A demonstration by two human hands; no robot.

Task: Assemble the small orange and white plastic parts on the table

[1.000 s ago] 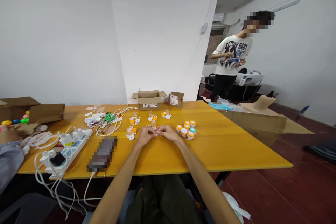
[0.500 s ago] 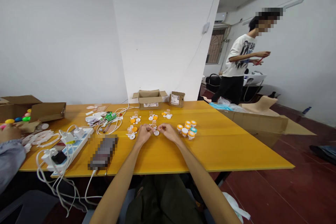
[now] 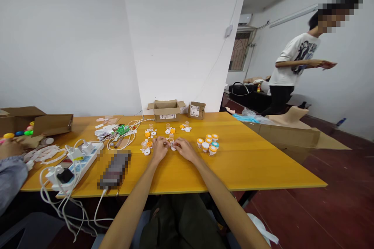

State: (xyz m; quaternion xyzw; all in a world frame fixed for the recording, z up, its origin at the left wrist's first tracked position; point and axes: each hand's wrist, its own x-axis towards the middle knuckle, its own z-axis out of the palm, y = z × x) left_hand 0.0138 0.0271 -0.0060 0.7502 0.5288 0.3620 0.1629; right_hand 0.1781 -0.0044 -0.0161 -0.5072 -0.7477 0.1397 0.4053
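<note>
My left hand (image 3: 160, 149) is closed in a pinch over the table; whatever its fingertips hold is too small to make out. Facing it, my right hand (image 3: 185, 150) has its fingers bent together on a small white round part (image 3: 173, 148), which they partly cover. Just beyond the fingers stands a small clear cup (image 3: 171, 137). Around lie groups of loose pieces: a clear cup with orange and white gears (image 3: 147, 145) left of my left hand, and more white and orange parts (image 3: 169, 130) further back. Right of my right hand stand several small lidded jars (image 3: 205, 147) with orange, white and teal tops.
Two cardboard boxes (image 3: 165, 111) stand against the wall. On the left are a power strip (image 3: 84, 163) with tangled white cables, a phone (image 3: 116, 169) and another person's sleeve (image 3: 11, 175). A large carton (image 3: 283, 140) sits beyond the table's right edge. A person (image 3: 296, 58) is behind it.
My right hand has moved slightly left and its fingertips have closed in over the white round part. My hands are nearer each other. The person at the back has moved right.
</note>
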